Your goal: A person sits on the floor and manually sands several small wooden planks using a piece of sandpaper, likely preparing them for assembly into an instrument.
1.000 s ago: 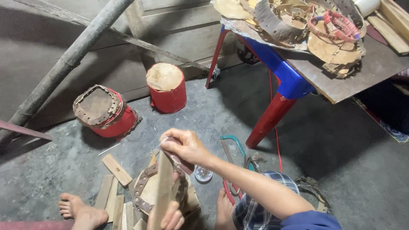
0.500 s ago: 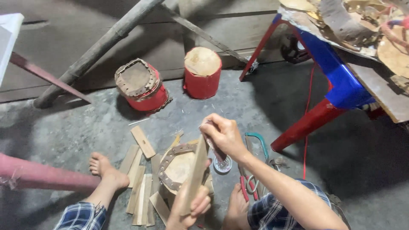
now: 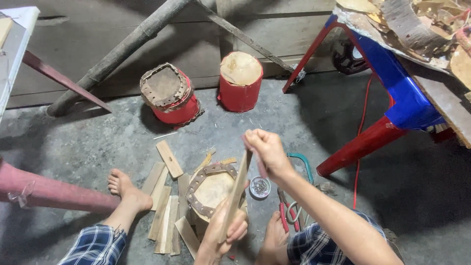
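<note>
The person sits on the concrete floor (image 3: 88,147) with a small unfinished drum (image 3: 212,189) between the feet. The left hand (image 3: 226,234) is clamped around the lower end of a long wooden slat (image 3: 235,194), which stands tilted against the drum's near side. The right hand (image 3: 265,151) is closed in a fist around a thin tool; what kind cannot be told, since only a blurred streak shows below the fist.

Compared with half a second ago, the right hand has risen: then it sat low beside the slat's upper end, and now it hangs above that end, clear of the wood. The slat and the left hand have barely shifted. That reads as a raised stroke in a run of blows or cuts on the slat, so the shaping looks to be mid-way, not finished.

Just right of the drum and under the right hand lies a small round tin of nails (image 3: 259,187), with red-handled pliers (image 3: 284,216) beyond it. Left of the left hand, loose wooden slats (image 3: 164,206) lie by the bare foot (image 3: 128,191). Two red drums (image 3: 240,81) stand well beyond.
</note>
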